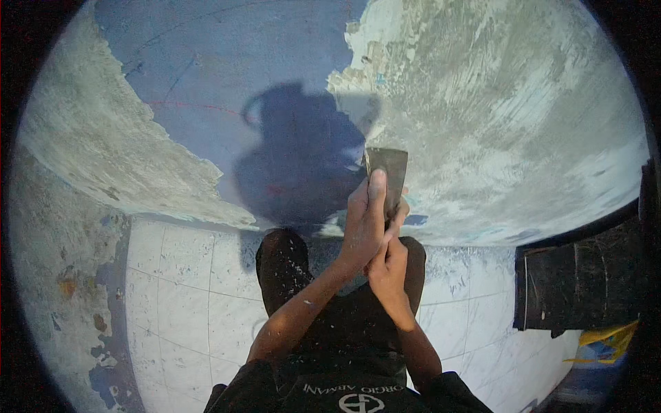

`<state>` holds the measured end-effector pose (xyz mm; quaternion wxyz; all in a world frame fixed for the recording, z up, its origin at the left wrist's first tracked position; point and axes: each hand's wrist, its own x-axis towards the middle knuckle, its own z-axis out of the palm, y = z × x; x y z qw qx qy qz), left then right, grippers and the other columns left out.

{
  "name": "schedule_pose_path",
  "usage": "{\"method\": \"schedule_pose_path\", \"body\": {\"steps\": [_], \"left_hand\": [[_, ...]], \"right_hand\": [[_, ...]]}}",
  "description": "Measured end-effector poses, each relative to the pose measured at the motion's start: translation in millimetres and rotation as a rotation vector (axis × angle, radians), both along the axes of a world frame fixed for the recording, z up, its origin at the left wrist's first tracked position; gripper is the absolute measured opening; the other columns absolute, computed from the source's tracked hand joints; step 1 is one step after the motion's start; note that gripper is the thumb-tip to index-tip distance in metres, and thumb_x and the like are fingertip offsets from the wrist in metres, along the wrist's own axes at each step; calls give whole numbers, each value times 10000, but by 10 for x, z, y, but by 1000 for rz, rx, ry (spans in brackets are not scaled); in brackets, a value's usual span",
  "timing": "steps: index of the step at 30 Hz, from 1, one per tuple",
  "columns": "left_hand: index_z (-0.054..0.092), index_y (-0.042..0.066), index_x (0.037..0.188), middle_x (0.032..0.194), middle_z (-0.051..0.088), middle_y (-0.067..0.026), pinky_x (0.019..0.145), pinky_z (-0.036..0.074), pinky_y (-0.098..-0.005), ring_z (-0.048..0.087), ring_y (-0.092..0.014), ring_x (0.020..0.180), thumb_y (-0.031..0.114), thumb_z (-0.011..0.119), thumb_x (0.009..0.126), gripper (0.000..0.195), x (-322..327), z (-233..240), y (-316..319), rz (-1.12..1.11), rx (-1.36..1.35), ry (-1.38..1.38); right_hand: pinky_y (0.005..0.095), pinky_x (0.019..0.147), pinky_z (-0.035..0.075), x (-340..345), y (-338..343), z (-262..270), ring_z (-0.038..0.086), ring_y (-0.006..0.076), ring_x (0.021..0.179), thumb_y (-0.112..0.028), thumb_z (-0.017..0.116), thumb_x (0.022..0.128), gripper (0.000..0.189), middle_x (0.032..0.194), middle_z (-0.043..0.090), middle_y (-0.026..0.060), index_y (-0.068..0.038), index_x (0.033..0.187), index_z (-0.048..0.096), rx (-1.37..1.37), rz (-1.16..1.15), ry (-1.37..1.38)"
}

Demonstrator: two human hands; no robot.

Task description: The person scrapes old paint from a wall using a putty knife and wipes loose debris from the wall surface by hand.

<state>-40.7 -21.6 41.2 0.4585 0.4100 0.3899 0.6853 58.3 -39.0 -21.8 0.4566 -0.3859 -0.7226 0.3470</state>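
My left hand point(367, 227) grips a wide-bladed paint scraper point(396, 165), with its thumb laid along the metal blade. My right hand point(388, 266) is closed lower down, just under the left, around what appears to be the handle; the fingers hide most of it. The blade points at the wall ahead, and its front edge lies close to the ragged border of the blue paint point(217, 67). Whether the edge touches the wall I cannot tell. Right of that border is bare, whitish-grey plaster point(490, 113).
Another stripped patch point(124, 144) lies left of the blue paint, beside a side wall point(62, 258) with flaking paint. Paint flakes dot the white tiled floor point(181, 304) and my dark trousers point(284, 263). A dark wooden piece point(573, 289) and a yellow-and-blue bag-like item point(609, 343) are at right.
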Motion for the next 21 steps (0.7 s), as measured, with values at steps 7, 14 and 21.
{"method": "schedule_pose_path", "body": {"steps": [7, 14, 21], "left_hand": [[492, 1, 883, 585, 517, -54, 366, 334, -219, 407, -74, 393, 436, 299, 996, 489, 75, -81, 6, -64, -79, -191], [487, 13, 856, 702, 615, -112, 365, 395, -238, 524, -111, 442, 439, 301, 999, 486, 170, -213, 22, 50, 1, -151], [524, -4, 834, 701, 604, -105, 411, 399, -208, 536, -114, 471, 457, 309, 995, 533, 17, 315, 78, 76, 64, -282]], "right_hand": [[309, 491, 419, -11, -94, 99, 589, 168, 551, -150, 443, 963, 237, 581, 525, 170, 55, 899, 545, -30, -114, -17], [341, 497, 432, 74, -21, 63, 635, 311, 575, -119, 462, 937, 330, 671, 547, 271, 77, 1202, 471, -11, -66, -82], [346, 433, 390, -71, 43, 529, 587, 259, 472, -137, 466, 942, 261, 536, 494, 211, 82, 1072, 525, 15, -33, -76]]}}
